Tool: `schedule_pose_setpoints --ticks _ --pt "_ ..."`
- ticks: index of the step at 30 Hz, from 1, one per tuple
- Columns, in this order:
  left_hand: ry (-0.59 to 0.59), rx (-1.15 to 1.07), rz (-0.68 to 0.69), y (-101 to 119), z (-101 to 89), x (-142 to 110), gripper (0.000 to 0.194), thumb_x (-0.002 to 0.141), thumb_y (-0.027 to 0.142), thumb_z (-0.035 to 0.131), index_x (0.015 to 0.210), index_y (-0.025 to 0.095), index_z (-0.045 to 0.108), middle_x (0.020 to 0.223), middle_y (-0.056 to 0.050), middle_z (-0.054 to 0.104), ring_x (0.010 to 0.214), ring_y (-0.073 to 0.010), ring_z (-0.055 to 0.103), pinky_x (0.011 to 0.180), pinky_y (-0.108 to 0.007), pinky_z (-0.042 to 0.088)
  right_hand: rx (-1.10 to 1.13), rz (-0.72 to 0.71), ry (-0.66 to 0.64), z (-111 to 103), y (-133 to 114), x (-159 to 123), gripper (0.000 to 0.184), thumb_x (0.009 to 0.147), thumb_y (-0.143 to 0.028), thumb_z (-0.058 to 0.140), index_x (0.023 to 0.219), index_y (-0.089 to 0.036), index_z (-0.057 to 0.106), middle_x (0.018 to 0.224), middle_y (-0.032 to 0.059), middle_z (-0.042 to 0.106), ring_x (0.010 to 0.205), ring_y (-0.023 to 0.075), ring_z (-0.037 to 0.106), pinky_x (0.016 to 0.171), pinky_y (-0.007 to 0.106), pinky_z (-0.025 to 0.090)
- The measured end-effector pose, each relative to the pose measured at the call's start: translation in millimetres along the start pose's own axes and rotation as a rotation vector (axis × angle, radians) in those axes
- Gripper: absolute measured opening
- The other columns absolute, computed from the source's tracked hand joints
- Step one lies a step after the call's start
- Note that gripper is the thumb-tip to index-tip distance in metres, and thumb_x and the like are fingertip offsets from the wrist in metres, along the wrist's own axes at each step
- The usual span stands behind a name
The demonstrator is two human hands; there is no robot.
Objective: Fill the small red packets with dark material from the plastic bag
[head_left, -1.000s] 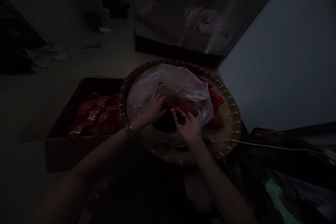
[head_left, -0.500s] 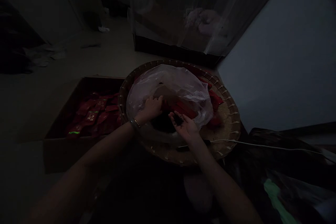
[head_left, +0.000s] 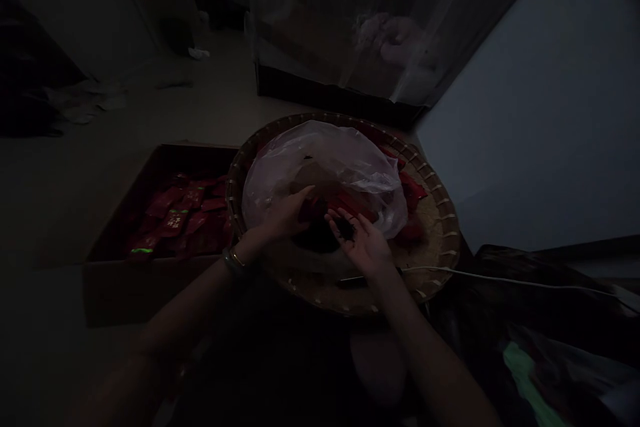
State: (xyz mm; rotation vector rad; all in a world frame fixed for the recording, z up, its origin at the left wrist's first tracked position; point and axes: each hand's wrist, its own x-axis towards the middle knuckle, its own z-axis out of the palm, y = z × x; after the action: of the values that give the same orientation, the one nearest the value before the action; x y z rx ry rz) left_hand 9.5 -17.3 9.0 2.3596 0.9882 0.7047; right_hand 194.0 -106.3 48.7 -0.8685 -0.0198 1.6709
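It is very dark. A round woven tray point(head_left: 442, 215) holds a crumpled clear plastic bag point(head_left: 325, 157) with a dark heap point(head_left: 314, 240) at its mouth. My left hand point(head_left: 280, 217), a bangle on its wrist, is at the bag's mouth with its fingers curled round a small red packet point(head_left: 313, 207). My right hand point(head_left: 364, 243) lies palm up beside it, fingers cupped, with a pinch of dark loose bits point(head_left: 346, 229) on them. More red packets point(head_left: 411, 192) lie on the tray under and to the right of the bag.
An open cardboard box point(head_left: 125, 280) to the left of the tray holds several red packets point(head_left: 175, 213). A white cable point(head_left: 500, 278) runs off the tray's near edge to the right. A clear-sided case point(head_left: 350, 33) stands behind the tray. Dark cloth lies at the lower right.
My left hand has drawn back a little from inside the bag and now shows a red packet. My right hand has shifted slightly right, still palm up.
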Motion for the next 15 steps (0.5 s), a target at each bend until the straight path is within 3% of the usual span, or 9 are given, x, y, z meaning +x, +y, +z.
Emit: schedule_pose_setpoints --ticks 5,11,15 --pt "0.023 -0.038 0.061 -9 13.9 -6 0.079 0.072 0.017 0.063 0.142 0.019 0.028 0.14 -0.013 0.046 0.125 -0.0252 0.049 0.101 -0.039 0.043 -0.058 -0.023 -0.012 1 -4 -5 0.031 0.089 -0.023 0.038 0.11 -0.009 0.057 0.106 0.0166 0.067 0.111 0.0221 0.061 0.093 0.033 0.054" --pt "-0.017 -0.038 0.102 -12 18.0 -10 0.08 0.074 0.016 0.062 0.144 0.019 0.024 0.139 -0.013 0.047 0.123 -0.0241 0.051 0.098 -0.037 0.046 -0.272 -0.037 -0.178 -2 -13 -13 0.044 0.06 -0.006 0.044 0.099 -0.014 0.063 0.102 0.0104 0.07 0.112 0.023 0.061 0.107 0.044 0.042" --pt "-0.019 -0.014 0.13 -13 18.1 -12 0.08 0.076 0.017 0.062 0.145 0.021 0.021 0.138 -0.012 0.048 0.12 -0.0238 0.053 0.095 -0.035 0.047 -0.471 -0.011 -0.237 0 -22 -16 0.054 0.053 0.002 0.043 0.099 -0.015 0.063 0.102 0.0057 0.07 0.11 0.0181 0.062 0.113 0.039 0.034"
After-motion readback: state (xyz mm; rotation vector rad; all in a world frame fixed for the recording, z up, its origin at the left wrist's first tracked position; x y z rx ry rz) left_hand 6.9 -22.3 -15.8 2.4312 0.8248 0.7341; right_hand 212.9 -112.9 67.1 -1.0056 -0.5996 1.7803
